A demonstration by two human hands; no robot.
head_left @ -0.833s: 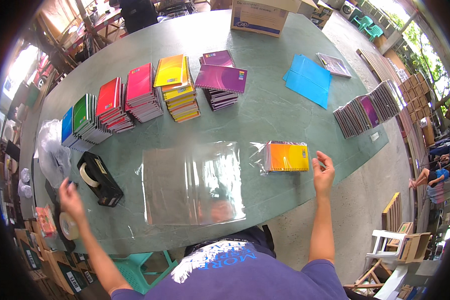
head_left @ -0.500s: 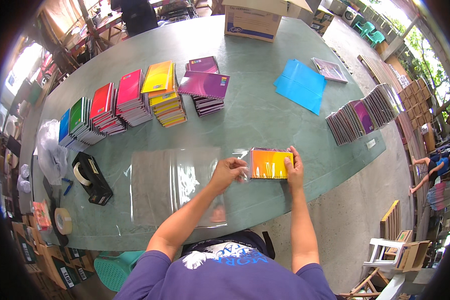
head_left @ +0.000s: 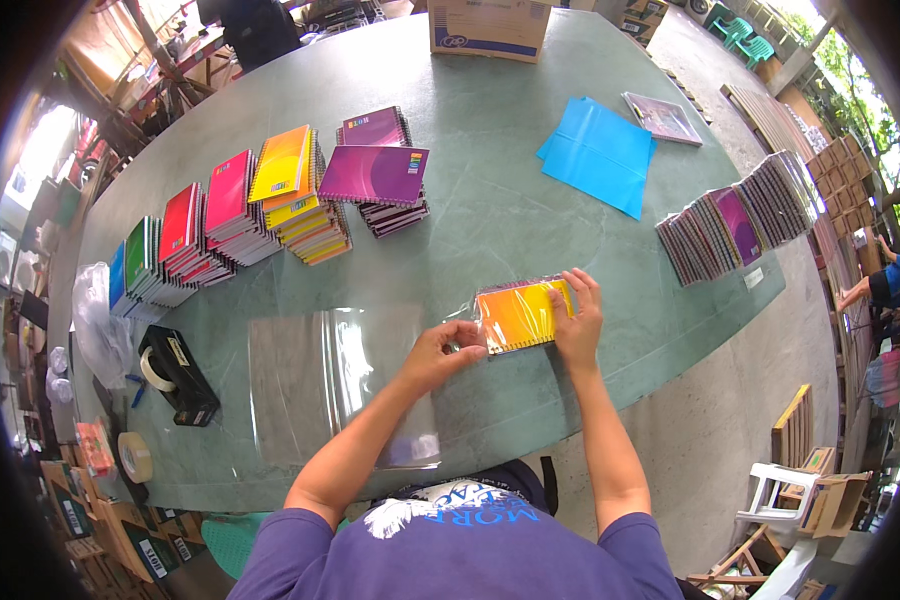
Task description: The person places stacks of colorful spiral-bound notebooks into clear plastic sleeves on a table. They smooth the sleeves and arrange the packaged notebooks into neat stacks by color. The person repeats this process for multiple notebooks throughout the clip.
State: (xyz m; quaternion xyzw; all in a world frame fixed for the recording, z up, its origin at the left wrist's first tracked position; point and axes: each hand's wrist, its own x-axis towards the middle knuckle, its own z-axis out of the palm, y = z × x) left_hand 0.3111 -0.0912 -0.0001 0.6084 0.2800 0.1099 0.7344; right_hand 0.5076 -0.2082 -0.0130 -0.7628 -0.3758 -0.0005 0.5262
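A pack of spiral notebooks (head_left: 515, 316) with a yellow-orange cover lies in front of me on the green table, wrapped in shiny clear plastic. My right hand (head_left: 578, 322) grips its right end, thumb on the cover and fingers over the far edge. At the left end my left hand (head_left: 444, 356) has its fingers curled and pinched against the clear wrapper's edge; the fingertips partly hide the plastic there. Flat clear plastic sheets (head_left: 310, 385) lie left of the pack, partly under my left forearm.
Colour-sorted notebook stacks (head_left: 240, 215) stand at the back left. A black tape dispenser (head_left: 185, 375) and a tape roll (head_left: 134, 457) lie left. At the right are blue sheets (head_left: 600, 155) and a row of wrapped notebooks (head_left: 705, 235). A cardboard box (head_left: 485, 28) stands at the far edge.
My left hand has moved in against the pack's left end, where a loose plastic flap stuck out before. The pack is tilted slightly, its right end farther away. The whole view has shifted a little.
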